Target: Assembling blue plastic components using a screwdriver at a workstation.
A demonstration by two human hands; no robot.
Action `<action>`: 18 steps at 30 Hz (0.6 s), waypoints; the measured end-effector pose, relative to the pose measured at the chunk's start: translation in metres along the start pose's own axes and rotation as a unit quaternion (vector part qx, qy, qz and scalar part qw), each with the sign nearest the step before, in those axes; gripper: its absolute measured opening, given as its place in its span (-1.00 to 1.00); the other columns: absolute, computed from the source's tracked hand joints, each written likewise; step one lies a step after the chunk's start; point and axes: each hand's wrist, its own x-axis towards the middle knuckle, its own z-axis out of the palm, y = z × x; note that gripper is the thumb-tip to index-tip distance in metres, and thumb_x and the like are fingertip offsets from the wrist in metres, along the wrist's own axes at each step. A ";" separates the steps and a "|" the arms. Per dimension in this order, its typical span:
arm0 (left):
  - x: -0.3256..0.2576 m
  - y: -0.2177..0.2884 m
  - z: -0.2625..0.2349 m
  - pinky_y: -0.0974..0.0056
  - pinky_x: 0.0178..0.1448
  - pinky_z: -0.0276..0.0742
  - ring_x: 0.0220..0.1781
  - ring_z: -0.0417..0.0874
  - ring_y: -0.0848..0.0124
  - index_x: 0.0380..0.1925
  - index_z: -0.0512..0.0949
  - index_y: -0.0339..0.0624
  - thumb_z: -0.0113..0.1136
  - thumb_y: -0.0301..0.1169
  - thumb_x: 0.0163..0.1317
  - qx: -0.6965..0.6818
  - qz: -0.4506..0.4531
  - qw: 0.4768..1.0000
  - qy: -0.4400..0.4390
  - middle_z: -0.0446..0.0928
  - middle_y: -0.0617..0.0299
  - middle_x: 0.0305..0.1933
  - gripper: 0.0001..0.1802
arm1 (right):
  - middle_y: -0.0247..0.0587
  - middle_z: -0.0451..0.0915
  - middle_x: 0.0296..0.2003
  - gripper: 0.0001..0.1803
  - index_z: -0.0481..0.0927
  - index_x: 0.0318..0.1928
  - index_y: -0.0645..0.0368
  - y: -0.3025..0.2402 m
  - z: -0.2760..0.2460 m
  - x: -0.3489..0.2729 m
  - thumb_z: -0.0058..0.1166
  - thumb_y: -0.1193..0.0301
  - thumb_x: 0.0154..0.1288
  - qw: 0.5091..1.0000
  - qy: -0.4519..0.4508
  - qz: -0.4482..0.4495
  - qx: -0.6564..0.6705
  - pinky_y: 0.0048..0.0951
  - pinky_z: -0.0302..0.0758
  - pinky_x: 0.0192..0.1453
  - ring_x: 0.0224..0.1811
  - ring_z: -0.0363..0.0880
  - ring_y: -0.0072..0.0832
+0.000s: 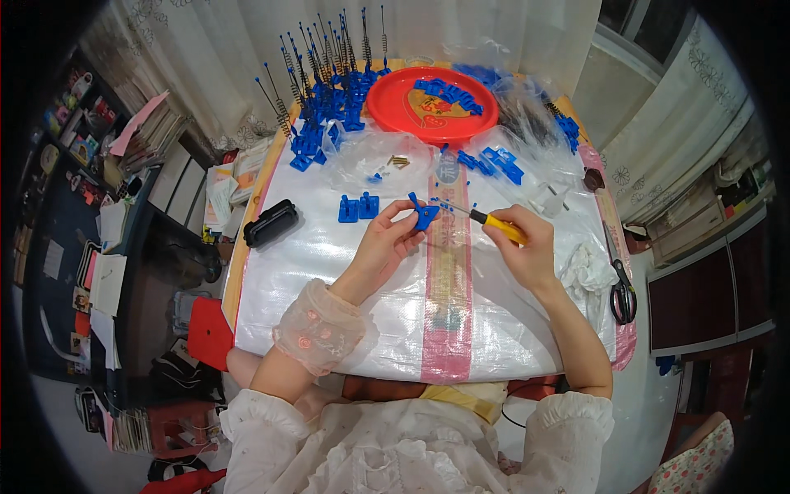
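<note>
Between the fingertips of my left hand (387,243) is a small blue plastic part (425,217), held up a little above the white table cover. My right hand (527,249) is closed round the yellow and black handle of a screwdriver (502,228). Its thin shaft points left toward the blue part; whether the tip touches it I cannot tell. Two similar blue parts (359,207) stand left of my left hand. Tiny blue pieces (445,206) lie scattered around the screwdriver's shaft. Brass-coloured pins (398,161) rest on a clear plastic bag (370,152) farther back.
A red tray (387,123) with blue parts sits at the back. Behind left stand several blue pieces with tall springs (329,74). A black case (271,223) lies at the left edge, black-handled scissors (623,300) and crumpled white tissue (588,270) at the right. More blue parts (504,163) lie back right.
</note>
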 end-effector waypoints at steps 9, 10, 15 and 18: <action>-0.001 0.003 0.002 0.50 0.01 0.58 -0.05 0.60 0.50 0.11 0.46 -0.17 0.06 -0.44 0.49 -0.018 -0.012 1.000 -0.009 0.55 0.04 0.18 -0.76 | -0.26 0.67 -0.43 -0.86 0.67 -0.26 0.30 0.011 0.003 -0.001 0.32 0.48 0.23 0.983 -0.033 0.124 0.131 -0.52 0.51 -0.28 -0.41 0.63 -0.60; -0.002 0.003 0.003 0.50 0.01 0.59 -0.05 0.61 0.50 0.11 0.46 -0.17 0.06 -0.44 0.49 -0.012 -0.010 1.000 -0.007 0.56 0.05 0.17 -0.76 | -0.23 0.67 -0.43 -0.85 0.67 -0.27 0.30 0.005 0.002 -0.002 0.33 0.47 0.21 0.992 -0.029 0.083 0.086 -0.50 0.51 -0.30 -0.42 0.64 -0.54; -0.002 0.002 0.000 0.49 0.02 0.61 -0.01 0.64 0.47 0.12 0.45 -0.17 0.08 -0.45 0.47 -0.016 -0.010 1.000 0.010 0.58 0.16 0.05 -0.74 | -0.18 0.65 -0.44 -0.81 0.69 -0.29 0.23 -0.009 0.001 -0.002 0.39 0.43 0.11 0.996 -0.008 -0.066 -0.055 -0.40 0.51 -0.40 -0.47 0.66 -0.29; -0.002 0.002 0.003 0.47 0.03 0.62 0.01 0.65 0.45 0.12 0.46 -0.19 0.10 -0.46 0.46 -0.014 -0.013 1.000 0.007 0.59 0.17 0.02 -0.73 | -0.23 0.64 -0.46 -0.82 0.68 -0.30 0.19 -0.009 0.000 -0.002 0.39 0.42 0.11 0.992 -0.005 -0.089 -0.089 -0.38 0.49 -0.44 -0.49 0.65 -0.30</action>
